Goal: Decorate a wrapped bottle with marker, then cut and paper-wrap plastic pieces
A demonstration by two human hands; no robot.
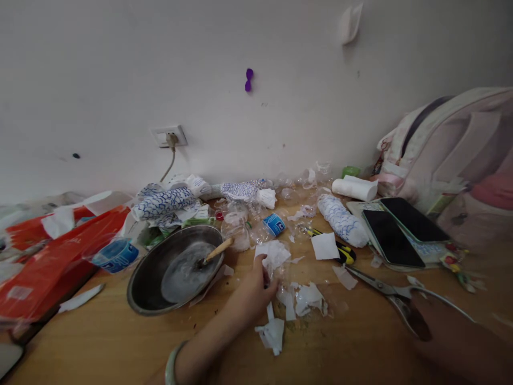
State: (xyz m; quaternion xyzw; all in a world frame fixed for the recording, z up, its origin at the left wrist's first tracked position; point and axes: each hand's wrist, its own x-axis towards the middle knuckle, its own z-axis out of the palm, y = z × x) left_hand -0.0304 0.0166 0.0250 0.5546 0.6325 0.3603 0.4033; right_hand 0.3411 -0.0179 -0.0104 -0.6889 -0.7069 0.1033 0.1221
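My left hand, with a pale bangle on its wrist, reaches over the middle of the wooden table. Its fingers are bent at a crumpled white piece; whether they grip it is unclear. At the right, my right hand is wrapped round the handles of metal scissors, whose blades point left toward a white paper square. Torn white scraps lie just right of my left hand. A metal bowl of cloudy liquid, with a wooden-handled brush in it, stands to the left.
Blue-patterned wrapped shapes and clear plastic bottles line the wall. Right are two phones, a yellow-black cutter, a white roll and a pink backpack. Red plastic packaging lies far left.
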